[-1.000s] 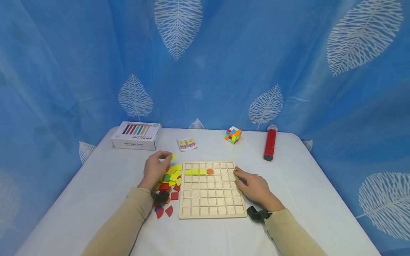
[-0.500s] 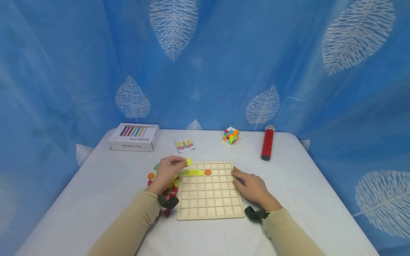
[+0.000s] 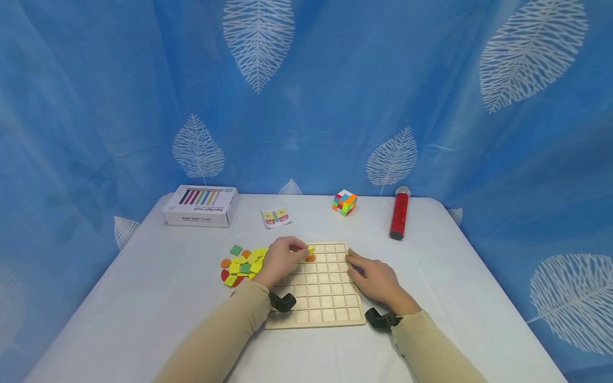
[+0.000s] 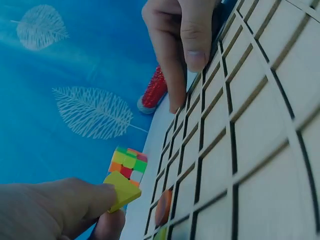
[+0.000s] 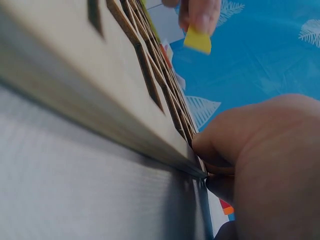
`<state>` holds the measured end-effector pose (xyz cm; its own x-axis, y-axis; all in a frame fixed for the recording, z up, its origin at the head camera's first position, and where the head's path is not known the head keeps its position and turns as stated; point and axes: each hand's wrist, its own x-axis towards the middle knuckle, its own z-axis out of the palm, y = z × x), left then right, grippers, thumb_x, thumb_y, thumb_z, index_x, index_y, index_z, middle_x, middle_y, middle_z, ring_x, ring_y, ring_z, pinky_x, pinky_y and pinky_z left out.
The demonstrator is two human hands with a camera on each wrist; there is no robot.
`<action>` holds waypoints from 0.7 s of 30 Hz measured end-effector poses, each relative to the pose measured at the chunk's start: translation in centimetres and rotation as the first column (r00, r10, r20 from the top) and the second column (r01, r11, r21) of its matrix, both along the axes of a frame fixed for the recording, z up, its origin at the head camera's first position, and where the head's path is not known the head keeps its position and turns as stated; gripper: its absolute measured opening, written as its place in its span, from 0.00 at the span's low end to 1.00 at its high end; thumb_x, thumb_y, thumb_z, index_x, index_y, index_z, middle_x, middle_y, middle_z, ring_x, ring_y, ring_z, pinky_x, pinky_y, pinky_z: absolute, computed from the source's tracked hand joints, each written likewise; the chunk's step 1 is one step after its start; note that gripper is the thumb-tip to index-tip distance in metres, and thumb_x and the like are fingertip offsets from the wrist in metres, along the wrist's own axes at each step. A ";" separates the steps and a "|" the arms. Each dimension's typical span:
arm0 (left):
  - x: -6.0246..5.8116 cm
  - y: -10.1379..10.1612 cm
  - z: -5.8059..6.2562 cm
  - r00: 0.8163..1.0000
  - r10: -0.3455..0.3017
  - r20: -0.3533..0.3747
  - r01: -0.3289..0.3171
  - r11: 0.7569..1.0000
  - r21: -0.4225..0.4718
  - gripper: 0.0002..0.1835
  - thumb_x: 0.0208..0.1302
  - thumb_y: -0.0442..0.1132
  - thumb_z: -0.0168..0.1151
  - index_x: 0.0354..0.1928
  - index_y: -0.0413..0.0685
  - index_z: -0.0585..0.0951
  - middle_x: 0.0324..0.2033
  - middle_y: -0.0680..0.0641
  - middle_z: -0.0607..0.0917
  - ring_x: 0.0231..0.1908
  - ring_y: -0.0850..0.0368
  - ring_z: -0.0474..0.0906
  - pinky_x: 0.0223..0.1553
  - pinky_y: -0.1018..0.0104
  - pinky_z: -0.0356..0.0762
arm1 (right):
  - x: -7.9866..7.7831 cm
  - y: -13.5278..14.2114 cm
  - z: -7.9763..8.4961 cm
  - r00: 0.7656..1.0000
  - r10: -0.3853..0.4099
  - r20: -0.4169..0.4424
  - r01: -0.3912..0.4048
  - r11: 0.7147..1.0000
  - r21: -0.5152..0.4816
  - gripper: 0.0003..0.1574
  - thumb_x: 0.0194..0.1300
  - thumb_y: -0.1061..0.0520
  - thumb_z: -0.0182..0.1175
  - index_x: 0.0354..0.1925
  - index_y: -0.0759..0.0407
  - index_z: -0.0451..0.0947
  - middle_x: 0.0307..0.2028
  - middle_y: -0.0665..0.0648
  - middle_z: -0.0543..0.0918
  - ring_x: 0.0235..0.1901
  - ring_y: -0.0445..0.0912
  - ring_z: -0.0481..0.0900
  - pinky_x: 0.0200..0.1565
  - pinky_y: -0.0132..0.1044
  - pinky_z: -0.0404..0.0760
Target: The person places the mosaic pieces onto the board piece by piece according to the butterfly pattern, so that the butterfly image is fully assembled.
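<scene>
My left hand (image 3: pixel 281 259) is over the upper part of the wooden grid board (image 3: pixel 316 291), pinching a yellow square tile (image 4: pixel 125 192) between thumb and finger. In the head view, the tile is just above an orange disc (image 3: pixel 310 258) in the grid. A bit of yellow shows beside that disc in the left wrist view; my left hand covers most of that row from above. My right hand (image 3: pixel 380 279) holds the board's right edge near its far corner, thumb at the rim in the right wrist view.
Loose yellow tiles (image 3: pixel 234 269), with green, orange and red pieces, lie left of the board. Behind are a white box (image 3: pixel 200 206), a butterfly pattern card (image 3: pixel 275 217), a puzzle cube (image 3: pixel 345 202) and a red glittery tube (image 3: pixel 399 213). A blue leaf-print curtain (image 3: pixel 325 106) closes off the back.
My left hand has carried the yellow tile rightward from the loose pieces to over the board, near the orange disc. The right hand stays at the board's edge.
</scene>
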<state>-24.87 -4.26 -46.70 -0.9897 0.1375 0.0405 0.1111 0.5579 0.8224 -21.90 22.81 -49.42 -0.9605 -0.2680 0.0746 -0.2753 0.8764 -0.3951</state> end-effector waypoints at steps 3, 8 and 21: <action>-0.3 1.0 -0.3 1.000 -0.006 0.004 0.006 1.000 -0.019 0.03 0.66 0.46 0.70 0.39 0.58 0.89 0.37 0.56 0.88 0.38 0.58 0.81 0.42 0.59 0.78 | 0.0 0.1 -0.1 1.000 0.002 0.000 -0.002 1.000 0.001 0.30 0.74 0.46 0.57 0.71 0.51 0.75 0.73 0.50 0.71 0.67 0.58 0.76 0.60 0.58 0.78; -0.7 2.7 -0.5 1.000 0.024 0.003 -0.023 0.997 -0.079 0.03 0.65 0.46 0.70 0.37 0.59 0.88 0.34 0.56 0.88 0.34 0.59 0.81 0.38 0.60 0.76 | 0.0 0.2 -0.1 1.000 0.000 0.001 0.000 1.000 -0.004 0.31 0.74 0.45 0.58 0.71 0.51 0.74 0.73 0.49 0.70 0.67 0.57 0.76 0.60 0.58 0.78; -0.3 4.4 -0.7 0.993 0.027 -0.113 -0.059 0.955 -0.292 0.04 0.66 0.44 0.66 0.35 0.59 0.88 0.31 0.57 0.88 0.28 0.61 0.80 0.25 0.63 0.73 | -0.1 0.2 -0.4 0.999 0.013 -0.031 -0.014 1.000 -0.009 0.30 0.74 0.46 0.58 0.70 0.51 0.75 0.73 0.50 0.72 0.66 0.57 0.77 0.59 0.57 0.78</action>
<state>-25.22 0.14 -47.42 -0.9871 0.1167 0.1098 0.1595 0.7794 0.6059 -22.04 22.99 -49.85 -0.9539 -0.2803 0.1070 -0.2995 0.8690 -0.3939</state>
